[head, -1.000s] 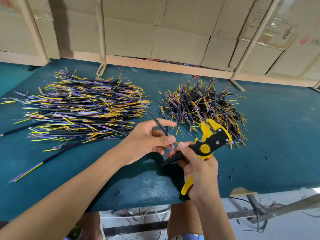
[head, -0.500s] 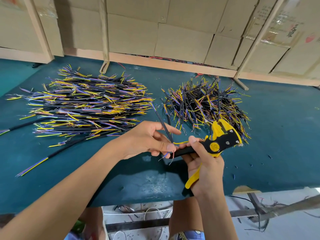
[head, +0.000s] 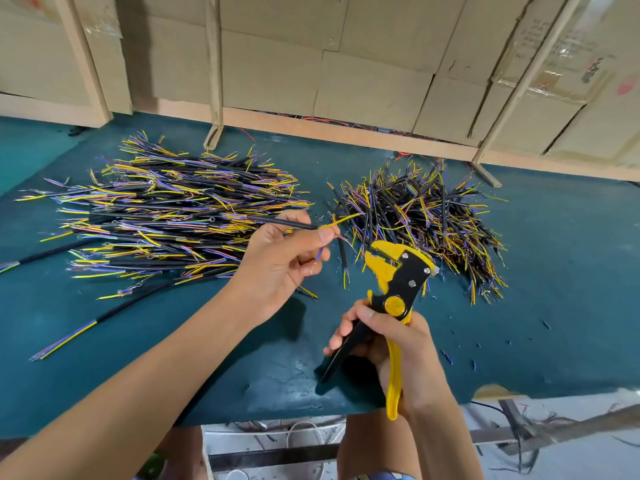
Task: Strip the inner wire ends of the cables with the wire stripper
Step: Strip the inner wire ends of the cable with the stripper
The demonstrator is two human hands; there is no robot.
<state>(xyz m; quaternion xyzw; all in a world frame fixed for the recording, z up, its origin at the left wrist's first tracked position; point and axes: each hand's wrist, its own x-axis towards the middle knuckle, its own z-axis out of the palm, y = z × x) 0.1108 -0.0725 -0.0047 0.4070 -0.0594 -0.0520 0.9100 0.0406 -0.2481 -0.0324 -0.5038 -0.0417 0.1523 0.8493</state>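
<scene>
Over green table (head: 554,271): left hand (head: 277,268) pinches cable (head: 294,223), yellow wire pointing toward 2 o'clock. Right hand (head: 398,344) grips wire stripper (head: 398,271) at 5 o'clock; stripped tip seemingly bare.

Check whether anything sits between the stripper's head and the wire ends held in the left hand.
Nothing visible does. The wire stripper in the right hand faces the fanned wire ends held by the left hand across an open gap above the table.
</scene>
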